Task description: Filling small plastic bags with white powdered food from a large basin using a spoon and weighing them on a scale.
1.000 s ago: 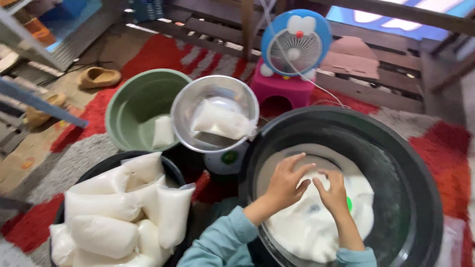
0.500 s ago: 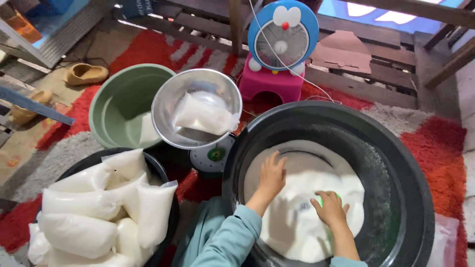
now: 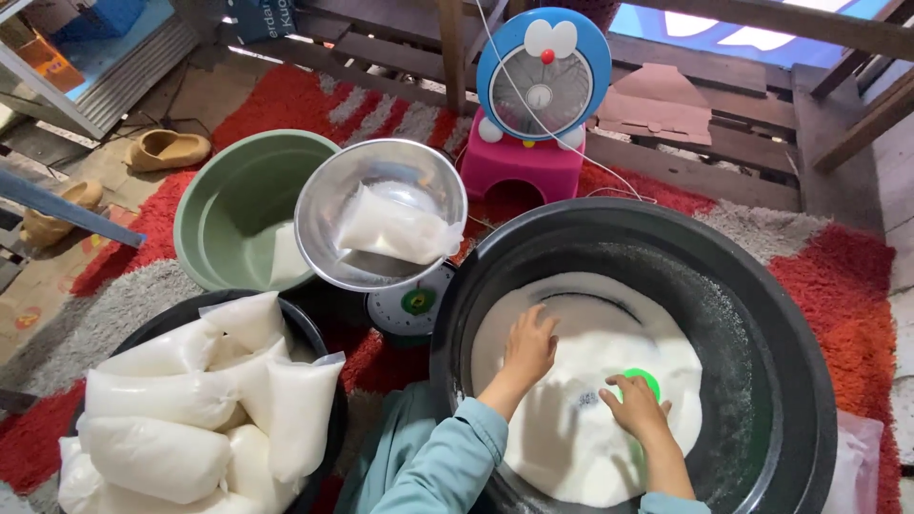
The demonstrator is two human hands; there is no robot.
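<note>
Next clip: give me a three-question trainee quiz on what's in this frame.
1. True or false: the metal bowl on the scale holds one filled bag.
2. Which hand touches the green scoop in the black tub? A) left B) right
3. Where is the pile of filled white bags?

Key:
1. True.
2. B: the right hand rests on it; the left hand lies flat on the white powder.
3. In the black basin at lower left, in front of the green basin.
</note>
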